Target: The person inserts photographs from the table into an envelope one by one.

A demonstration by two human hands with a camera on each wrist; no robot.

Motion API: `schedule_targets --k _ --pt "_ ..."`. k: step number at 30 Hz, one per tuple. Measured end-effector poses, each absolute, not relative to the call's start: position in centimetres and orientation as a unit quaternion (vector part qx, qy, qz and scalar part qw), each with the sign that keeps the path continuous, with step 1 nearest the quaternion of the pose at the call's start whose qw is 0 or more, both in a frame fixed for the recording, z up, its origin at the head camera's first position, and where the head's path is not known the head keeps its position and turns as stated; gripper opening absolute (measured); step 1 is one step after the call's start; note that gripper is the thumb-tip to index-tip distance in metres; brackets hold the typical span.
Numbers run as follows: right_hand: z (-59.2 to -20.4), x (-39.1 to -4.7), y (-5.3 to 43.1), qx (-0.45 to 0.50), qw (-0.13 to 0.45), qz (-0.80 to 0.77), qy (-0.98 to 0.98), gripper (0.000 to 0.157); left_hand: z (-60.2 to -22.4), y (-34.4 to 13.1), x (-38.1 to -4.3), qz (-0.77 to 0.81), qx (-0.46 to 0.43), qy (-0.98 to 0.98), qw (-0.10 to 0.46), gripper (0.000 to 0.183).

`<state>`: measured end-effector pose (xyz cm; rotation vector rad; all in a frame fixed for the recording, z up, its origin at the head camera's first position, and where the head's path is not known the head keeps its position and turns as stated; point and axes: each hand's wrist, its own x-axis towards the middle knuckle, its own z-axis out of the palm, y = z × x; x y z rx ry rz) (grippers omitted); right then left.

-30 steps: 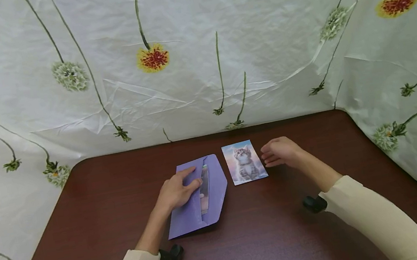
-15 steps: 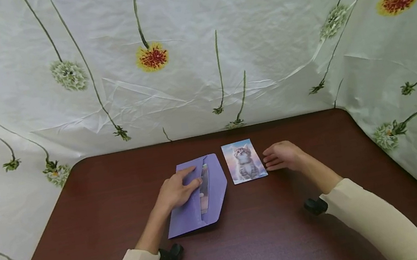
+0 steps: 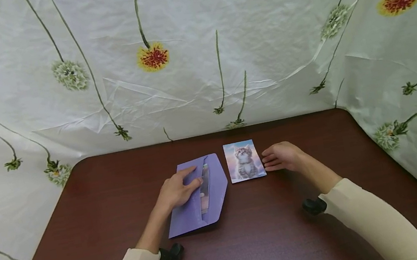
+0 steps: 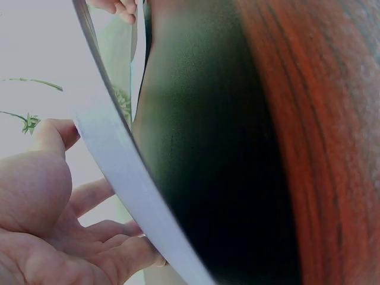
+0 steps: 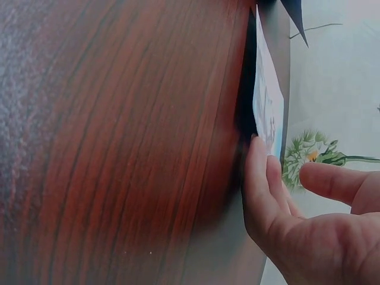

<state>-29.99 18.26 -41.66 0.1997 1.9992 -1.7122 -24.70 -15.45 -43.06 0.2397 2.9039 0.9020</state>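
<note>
A purple envelope lies on the table with its flap spread to the right. Inside its opening, part of a picture card shows. My left hand rests on the envelope's body, fingers fairly straight; the left wrist view shows that hand against the pale envelope. To the right lies a kitten picture card. My right hand is at its right edge with extended fingers. In the right wrist view, the fingertips of this hand touch the card, and the thumb stands apart.
The dark reddish-brown table has its far edge just beyond the card. A white floral cloth hangs behind it and along both sides. Black wrist cameras sit under both sleeves.
The kitten card has shifted slightly and turned a little, so that it stands straighter. My right hand has come down slightly to the card's edge. My left hand and the envelope stay still.
</note>
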Motion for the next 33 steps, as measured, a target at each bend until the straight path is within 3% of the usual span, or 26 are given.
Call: schedule_targets --k 17,33 --pt "-41.9 -30.2 17.8 0.062 0.283 -0.663 0.690 0.050 -43.0 -15.4 -24.7 0.295 0.075 0.951 0.053 0.055" --pt "-41.8 -30.4 16.8 0.056 0.282 -0.646 0.707 0.049 -43.1 -15.4 -24.7 0.297 0.078 0.950 0.048 0.055"
